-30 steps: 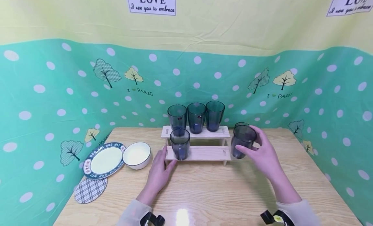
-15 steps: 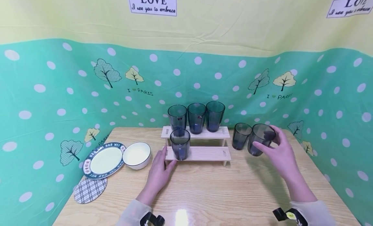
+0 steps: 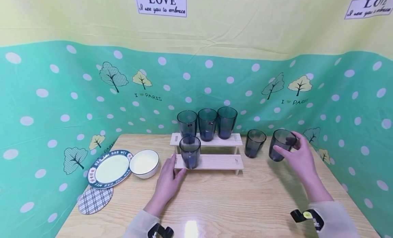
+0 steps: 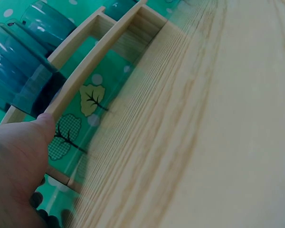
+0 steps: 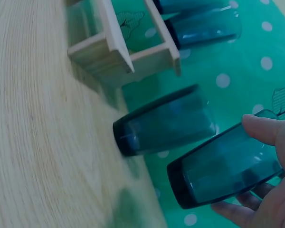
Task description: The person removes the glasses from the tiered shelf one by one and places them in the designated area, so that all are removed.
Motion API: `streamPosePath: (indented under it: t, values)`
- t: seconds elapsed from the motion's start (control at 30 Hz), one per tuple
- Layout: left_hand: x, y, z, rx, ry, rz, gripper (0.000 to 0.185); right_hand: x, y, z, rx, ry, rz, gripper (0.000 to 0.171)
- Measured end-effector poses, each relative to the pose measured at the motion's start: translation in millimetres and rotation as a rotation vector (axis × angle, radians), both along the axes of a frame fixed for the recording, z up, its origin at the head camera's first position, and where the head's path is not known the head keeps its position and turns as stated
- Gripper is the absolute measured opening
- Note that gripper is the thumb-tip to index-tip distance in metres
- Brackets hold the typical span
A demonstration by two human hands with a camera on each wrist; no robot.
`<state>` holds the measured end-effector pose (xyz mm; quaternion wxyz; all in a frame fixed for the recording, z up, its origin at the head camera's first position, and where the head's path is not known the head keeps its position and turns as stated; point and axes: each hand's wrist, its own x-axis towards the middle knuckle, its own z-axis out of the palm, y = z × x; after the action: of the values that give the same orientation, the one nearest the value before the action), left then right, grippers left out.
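Right hand [image 3: 302, 158] carries its clamped glass [image 3: 281, 145] further right, off the rack [image 3: 212, 161], past the standing glass [image 3: 254, 143]; left hand [image 3: 167, 181], fingers straight, steadies rack

a pale wooden surface [image 3: 221, 200] carries a two-step wooden rack [image 3: 208, 161] between the hands, a plate [image 3: 110, 168], bowl [image 3: 144, 163] and checked mat [image 3: 95, 199] beyond the left hand [image 3: 167, 183], one standing glass [image 3: 254, 143] near the right hand [image 3: 299, 159].

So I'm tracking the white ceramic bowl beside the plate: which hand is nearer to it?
Left. The left hand rests at the wooden two-step rack, just right of the white ceramic bowl; the right hand grips a dark glass tumbler far right.
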<state>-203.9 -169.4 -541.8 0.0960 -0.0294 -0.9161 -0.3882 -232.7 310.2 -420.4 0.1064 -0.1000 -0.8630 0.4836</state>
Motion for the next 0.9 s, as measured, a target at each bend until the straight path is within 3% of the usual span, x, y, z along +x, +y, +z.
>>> streamPosePath:
  t: [0.57, 0.9]
  values:
    - [-0.2, 0.6, -0.5, -0.005, -0.002, 0.004, 0.086, -30.3, 11.6, -32.6, -0.039, 0.000, 0.003, 0.118]
    - [0.6, 1.0, -0.1, -0.007, -0.004, 0.005, 0.087, -39.3, 7.3, -40.3, -0.069, 0.001, -0.005, 0.117]
